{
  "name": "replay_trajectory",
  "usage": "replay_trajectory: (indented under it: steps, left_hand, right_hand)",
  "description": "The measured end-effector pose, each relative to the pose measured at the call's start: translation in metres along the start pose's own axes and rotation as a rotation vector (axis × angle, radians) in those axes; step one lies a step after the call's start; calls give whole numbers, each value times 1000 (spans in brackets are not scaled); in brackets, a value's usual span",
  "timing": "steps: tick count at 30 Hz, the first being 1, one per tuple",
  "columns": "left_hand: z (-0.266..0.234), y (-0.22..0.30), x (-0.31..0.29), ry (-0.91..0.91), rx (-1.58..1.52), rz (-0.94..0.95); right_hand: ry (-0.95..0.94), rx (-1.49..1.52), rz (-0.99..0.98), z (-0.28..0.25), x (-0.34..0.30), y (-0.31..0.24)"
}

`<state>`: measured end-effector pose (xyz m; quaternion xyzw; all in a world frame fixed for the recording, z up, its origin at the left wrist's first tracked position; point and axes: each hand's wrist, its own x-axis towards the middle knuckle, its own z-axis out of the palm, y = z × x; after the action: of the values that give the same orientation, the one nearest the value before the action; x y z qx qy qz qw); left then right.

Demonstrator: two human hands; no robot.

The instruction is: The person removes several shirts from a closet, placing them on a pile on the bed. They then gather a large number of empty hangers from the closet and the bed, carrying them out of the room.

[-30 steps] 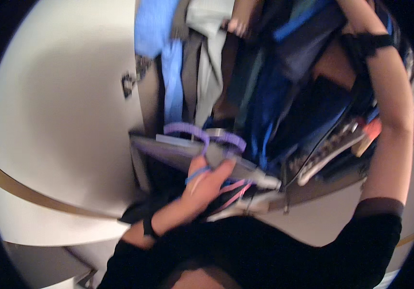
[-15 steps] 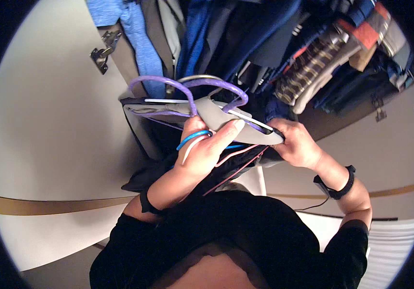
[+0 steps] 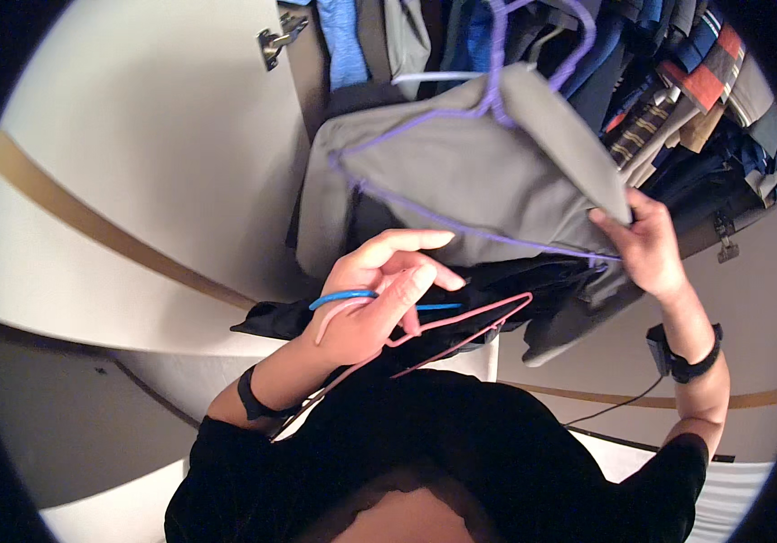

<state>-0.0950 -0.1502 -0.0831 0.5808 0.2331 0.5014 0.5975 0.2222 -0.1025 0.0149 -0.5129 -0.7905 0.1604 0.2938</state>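
Observation:
A grey collared garment (image 3: 443, 167) hangs spread out in front of me, with a purple hanger (image 3: 470, 228) on it. My right hand (image 3: 653, 244) grips the garment's edge by the hanger's right end. Below the garment is my left hand (image 3: 375, 299), with its index finger stretched and its other fingers partly curled. The hooks of a pink hanger (image 3: 488, 312) and a blue hanger (image 3: 341, 296) loop round the base of its thumb. It appears apart from the grey garment. Behind that garment, part of a white hanger (image 3: 443, 77) shows.
Trousers, ties and other clothes (image 3: 651, 127) hang along the back of the closet. A pale door (image 3: 171, 136) with a metal hinge (image 3: 280, 41) stands at the left, another panel (image 3: 723, 308) at the right. Dark cloth (image 3: 271, 319) lies below my left hand.
My left hand has let go of the grey garment and lowered slightly. The garment and purple hanger have swung up and opened out, held by my right hand, which moved right.

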Motion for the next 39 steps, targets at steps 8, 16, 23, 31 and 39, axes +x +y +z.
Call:
replay_trajectory:
  steps: [8,16,23,31,39]
  left_hand:
    - [-14,-8,-73,223,83,92]
    - [-20,-39,-140,240,229,262]
    - [-20,-73,-118,230,186,124]
    - [38,-10,-32,-110,150,111]
    - [35,-7,5,-36,-80,44]
  right_hand:
    - [226,76,110,-44,-20,13]
    - [193,222,249,-52,-30,21]
    - [319,60,372,-38,-36,6]
    - [32,348,179,8,-42,-26]
    - [-192,86,-4,36,-77,-57]
